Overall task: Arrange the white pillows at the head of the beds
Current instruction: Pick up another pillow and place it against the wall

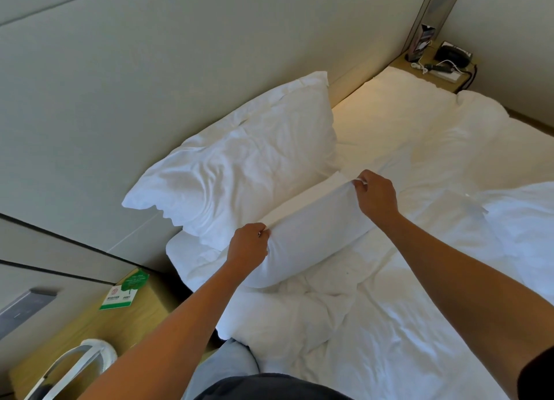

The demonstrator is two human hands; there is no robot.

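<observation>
Item: white pillow [311,234], lying on the bed [419,324] at its head end, held by both hands. The left hand [247,246] has its fingers curled and bunched into the nearer short end; the right hand [376,197] pinches the farther short end between thumb and fingertips. The long axis runs from lower left to upper right, roughly parallel to the headboard wall [150,84], so each hand sits at one end and neither is clearly the nearer. A second white pillow [239,165] leans upright against that wall, directly behind the held one and touching it along its lower edge. The placement appears to turn on this: the free space lies away from the person, toward the wall, to the right of the leaning pillow where bare sheet [386,111] shows, so the held pillow would likely travel along its own axis and back. Rumpled white duvet [344,324] lies in front. Left of the bed, a wooden bedside worktop [141,315] carries a green and white card [123,291]; its print is too small to read. A white-handled object [75,360] stands nearer. At the far corner a second worktop [404,62] carries a dark telephone [452,54] and a white power strip [443,74]. No brand legible.
</observation>
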